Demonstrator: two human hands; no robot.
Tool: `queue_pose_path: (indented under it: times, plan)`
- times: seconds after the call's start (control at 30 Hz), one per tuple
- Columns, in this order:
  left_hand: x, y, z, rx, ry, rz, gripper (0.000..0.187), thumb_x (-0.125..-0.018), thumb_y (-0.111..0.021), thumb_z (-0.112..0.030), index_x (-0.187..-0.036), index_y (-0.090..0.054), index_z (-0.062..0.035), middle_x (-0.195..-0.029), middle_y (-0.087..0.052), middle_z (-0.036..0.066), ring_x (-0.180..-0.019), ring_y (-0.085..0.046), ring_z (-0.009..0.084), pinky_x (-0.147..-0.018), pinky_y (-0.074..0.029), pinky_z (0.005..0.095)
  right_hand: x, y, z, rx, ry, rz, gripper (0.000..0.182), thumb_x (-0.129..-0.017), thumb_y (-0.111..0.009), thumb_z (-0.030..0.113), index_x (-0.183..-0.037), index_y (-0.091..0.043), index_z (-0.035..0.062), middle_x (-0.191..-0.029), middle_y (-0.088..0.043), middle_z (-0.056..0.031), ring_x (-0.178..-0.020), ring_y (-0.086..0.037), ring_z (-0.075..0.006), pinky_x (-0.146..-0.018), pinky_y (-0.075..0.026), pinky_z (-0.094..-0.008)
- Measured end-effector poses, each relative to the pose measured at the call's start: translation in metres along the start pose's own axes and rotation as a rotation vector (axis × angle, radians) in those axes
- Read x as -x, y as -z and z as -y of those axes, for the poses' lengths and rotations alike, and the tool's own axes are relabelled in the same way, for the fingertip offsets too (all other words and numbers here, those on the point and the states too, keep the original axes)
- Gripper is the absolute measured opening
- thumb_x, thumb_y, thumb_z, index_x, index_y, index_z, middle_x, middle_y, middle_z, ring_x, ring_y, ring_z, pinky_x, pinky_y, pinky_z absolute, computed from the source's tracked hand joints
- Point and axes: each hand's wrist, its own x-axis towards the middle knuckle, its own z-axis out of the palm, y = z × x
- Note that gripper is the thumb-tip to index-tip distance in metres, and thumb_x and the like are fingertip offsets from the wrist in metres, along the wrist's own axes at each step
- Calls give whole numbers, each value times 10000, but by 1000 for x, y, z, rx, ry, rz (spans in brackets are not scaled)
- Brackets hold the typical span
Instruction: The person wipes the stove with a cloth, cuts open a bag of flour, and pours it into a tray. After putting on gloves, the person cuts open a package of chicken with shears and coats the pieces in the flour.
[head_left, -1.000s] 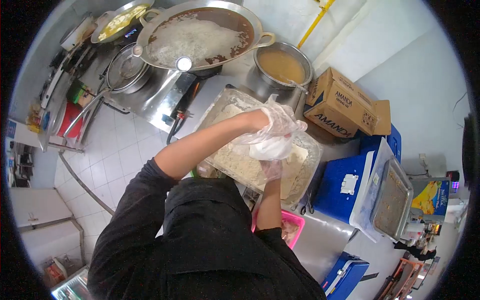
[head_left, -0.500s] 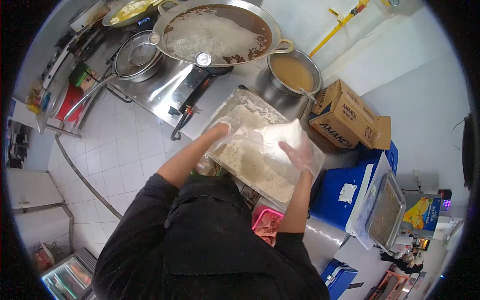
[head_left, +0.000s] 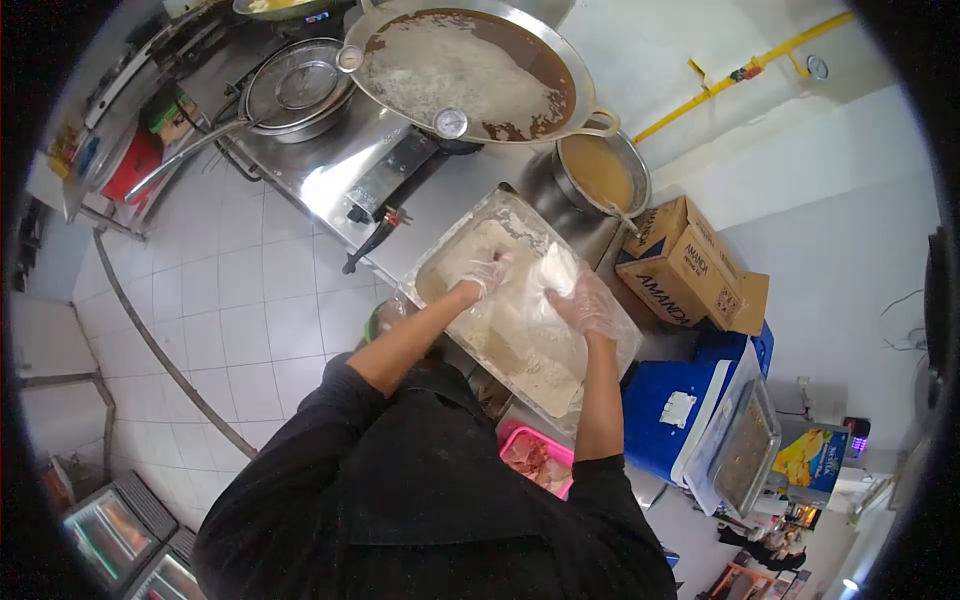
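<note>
A metal tray (head_left: 462, 343) of pale flour (head_left: 500, 345) lies in front of me, with clear plastic film around its edge. Both my hands wear clear plastic gloves. My right hand (head_left: 584, 306) grips a bright white bundle (head_left: 557, 268), which looks like a bag of flour, over the tray's far right part. To its left, my left hand (head_left: 487, 275) is low over the flour with its fingers curled in. Whatever lies between those fingers is hidden. A pink basket (head_left: 512, 431) of raw meat (head_left: 535, 462) sits below the tray's near edge.
Beyond the tray, a wide pan (head_left: 590, 120) of foaming oil stands on a burner, beside a pot (head_left: 640, 185) of brownish liquid. A strainer (head_left: 300, 85) rests at left. On the right are a cardboard box (head_left: 690, 265) and a blue cooler (head_left: 655, 400).
My left hand has moved right and down into the tray, closer to the right hand. The white bundle now shows smaller and lower. My view has shifted slightly.
</note>
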Motion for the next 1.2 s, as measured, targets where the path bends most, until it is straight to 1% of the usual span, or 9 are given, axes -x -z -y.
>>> queue_pose_path:
  times: [0.07, 0.13, 0.23, 0.33, 0.47, 0.77, 0.87, 1.03, 1.2]
  plan:
    - [9, 1, -19, 103, -207, 82, 557, -780, -746, -353, -1224, -571, -66, -1114, -636, 115, -1075, -585, 230, -894, -467, 338, -1, 0, 2, -8, 40, 0, 674, -715, -755, 413, -1156, -529, -43, -1032, -639, -269, -994, -625, -378, -857, -491, -429]
    - [1, -22, -9, 552, -585, 78, 691, -674, -839, -330, -1248, -557, -66, -1169, -621, 125, -1103, -571, 229, -929, -456, 339, -2, -4, 8, -75, 25, -18, 674, -715, -760, 385, -1173, -509, -42, -1037, -634, -274, -991, -623, -390, -858, -489, -438]
    - [-12, -20, -12, 295, -578, 169, 811, -500, -910, -309, -1189, -585, -35, -1123, -654, 129, -1030, -599, 254, -930, -461, 365, 4, 2, 25, -78, -3, 12, 703, -719, -766, 386, -1198, -475, -39, -1027, -632, -273, -975, -627, -393, -860, -490, -433]
    - [-24, -6, -20, 227, -470, 327, 779, -484, -916, -316, -1149, -615, -44, -1065, -677, 98, -971, -616, 244, -895, -481, 357, 17, 12, 23, -290, -23, 113, 785, -713, -792, 401, -1246, -414, -33, -1067, -617, -249, -1017, -617, -361, -892, -476, -409]
    - [-10, 4, -37, 161, -443, 303, 797, -555, -905, -244, -1246, -567, -38, -1123, -655, 94, -1032, -582, 190, -932, -460, 327, 30, -20, -12, -594, 32, -95, 745, -724, -831, 353, -1232, -446, -32, -1058, -623, -193, -994, -615, -273, -893, -471, -368]
    - [-8, -11, -29, 366, -369, 338, 652, -567, -920, -218, -1128, -634, -50, -1046, -686, 60, -944, -613, 167, -872, -483, 313, 51, -20, -3, -831, -117, -377, 392, -781, -785, 230, -1054, -621, 2, -927, -659, -149, -913, -632, -273, -824, -498, -348]
    - [-9, -9, -32, 304, -327, 377, 673, -567, -921, -216, -1149, -629, -49, -1062, -683, 65, -968, -611, 166, -881, -481, 313, 52, -27, -6, -491, -20, -516, 152, -812, -716, 174, -820, -663, 32, -792, -641, -147, -781, -617, -332, -723, -482, -408]
    - [-10, -6, -33, 198, -327, 310, 644, -589, -911, -218, -1141, -632, -35, -1052, -681, 77, -988, -617, 175, -883, -485, 317, 36, -58, -12, -193, 21, -579, 92, -803, -642, 94, -852, -645, 17, -804, -625, -179, -787, -597, -375, -707, -474, -460]
    - [-20, 23, -5, 362, -347, 70, 438, -752, -782, -330, -1036, -625, -37, -942, -648, 66, -892, -586, 173, -792, -474, 321, 28, -13, -12, -116, 158, -553, 57, -814, -589, 67, -781, -630, 45, -797, -621, -199, -782, -595, -398, -689, -453, -496]
